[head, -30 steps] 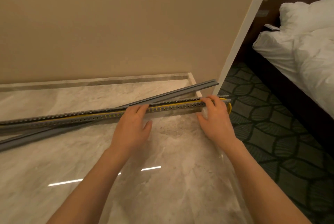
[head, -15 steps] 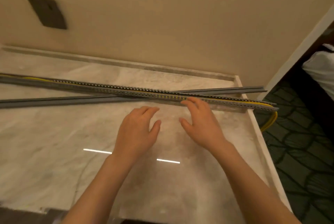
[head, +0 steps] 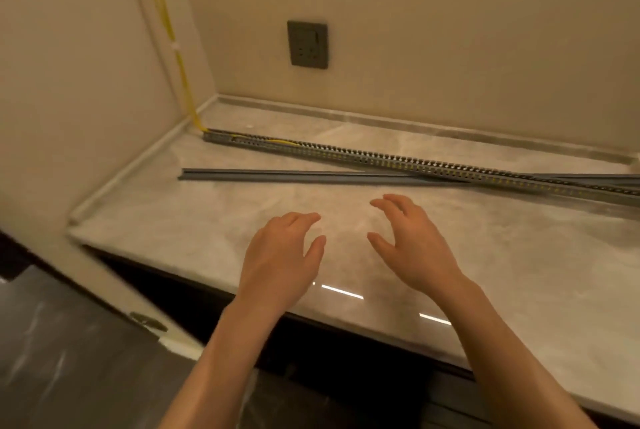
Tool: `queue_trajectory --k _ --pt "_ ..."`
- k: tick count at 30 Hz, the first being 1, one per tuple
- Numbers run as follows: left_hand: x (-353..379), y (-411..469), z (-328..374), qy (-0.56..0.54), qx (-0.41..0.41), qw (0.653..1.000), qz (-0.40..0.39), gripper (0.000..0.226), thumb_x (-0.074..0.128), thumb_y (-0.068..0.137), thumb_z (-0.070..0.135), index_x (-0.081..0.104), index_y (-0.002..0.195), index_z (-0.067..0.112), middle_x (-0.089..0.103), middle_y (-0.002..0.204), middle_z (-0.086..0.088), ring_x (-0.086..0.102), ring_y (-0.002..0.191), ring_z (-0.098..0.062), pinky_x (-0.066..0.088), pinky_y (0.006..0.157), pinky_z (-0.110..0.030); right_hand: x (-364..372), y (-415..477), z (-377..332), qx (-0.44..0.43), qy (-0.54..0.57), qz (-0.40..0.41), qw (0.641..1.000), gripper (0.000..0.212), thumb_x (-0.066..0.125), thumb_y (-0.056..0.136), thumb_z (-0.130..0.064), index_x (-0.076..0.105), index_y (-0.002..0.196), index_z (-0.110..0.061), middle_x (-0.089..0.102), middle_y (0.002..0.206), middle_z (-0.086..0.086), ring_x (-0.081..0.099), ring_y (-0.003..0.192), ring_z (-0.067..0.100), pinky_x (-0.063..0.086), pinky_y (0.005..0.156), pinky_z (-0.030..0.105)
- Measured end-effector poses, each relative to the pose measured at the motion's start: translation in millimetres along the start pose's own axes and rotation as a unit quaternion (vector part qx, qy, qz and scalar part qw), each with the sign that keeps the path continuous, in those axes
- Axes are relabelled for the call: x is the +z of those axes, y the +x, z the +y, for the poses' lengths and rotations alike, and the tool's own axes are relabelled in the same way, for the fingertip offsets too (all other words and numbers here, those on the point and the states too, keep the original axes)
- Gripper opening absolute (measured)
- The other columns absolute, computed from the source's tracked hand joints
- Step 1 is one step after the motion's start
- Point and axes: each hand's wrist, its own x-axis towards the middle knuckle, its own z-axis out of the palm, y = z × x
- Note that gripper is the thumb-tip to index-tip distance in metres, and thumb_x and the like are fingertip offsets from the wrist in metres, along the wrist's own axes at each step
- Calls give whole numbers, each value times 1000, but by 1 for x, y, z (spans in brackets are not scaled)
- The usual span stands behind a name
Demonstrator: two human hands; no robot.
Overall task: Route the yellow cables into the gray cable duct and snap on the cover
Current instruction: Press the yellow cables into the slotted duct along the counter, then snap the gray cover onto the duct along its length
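A long gray slotted cable duct (head: 398,160) lies slantwise on the marble counter (head: 173,220), from the left back corner out past the right edge. Yellow cables (head: 173,37) run down the left wall corner and into the duct's left end, showing yellow through the slots. The flat gray cover (head: 277,175) lies loose in front of the duct and passes under it at the right. My left hand (head: 282,257) and my right hand (head: 412,241) hover open over the counter, in front of the cover, touching neither part.
A dark wall socket (head: 307,44) sits on the back wall above the duct. The counter has a raised lip along the back and left. A dark cabinet front runs below the counter's front edge, with dark floor (head: 52,342) at the lower left.
Both hands have let go of the duct and pulled back toward me. My view has swung left along the counter, from the duct's right end to its left end and the wall corner.
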Motion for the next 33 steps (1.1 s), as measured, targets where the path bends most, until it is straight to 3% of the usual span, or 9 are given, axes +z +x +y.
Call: queue_trajectory --k 12,16,25,29,33 --pt "-37 33 -89 30 -29 999 -28 40 45 95 36 48 134 26 54 130 7 47 120 -15 37 100 -31 48 83 -74 -50 -27 -62 996 55 58 87 -33 41 137 -19 38 143 3 39 128 24 36 103 38" --pt "-43 77 -118 59 -36 997 -32 44 39 94 41 47 135 26 53 133 6 47 122 -16 38 100 -30 68 136 -83 -48 -46 -81 994 57 54 89 -35 35 141 -19 34 146 3 34 131 24 33 107 39" --pt "-34 172 -164 74 -35 994 -75 43 45 94 38 47 134 24 54 131 4 48 118 -19 40 97 -34 113 231 -93 -40 -109 -98 988 66 55 86 -37 31 143 -13 34 145 6 28 134 26 27 110 38" --pt "-21 192 -175 69 -15 994 -81 42 47 93 37 50 132 24 55 129 2 50 116 -21 41 95 -33 126 242 -93 -38 -91 -32 995 54 66 75 -25 55 124 -4 55 123 13 49 112 36 43 93 44" --pt "-10 216 -182 49 13 995 -84 40 49 92 37 53 129 23 57 127 2 51 116 -21 42 95 -32 132 246 -100 -40 -98 41 994 40 57 68 -24 65 101 -3 64 98 12 59 87 35 52 74 41"
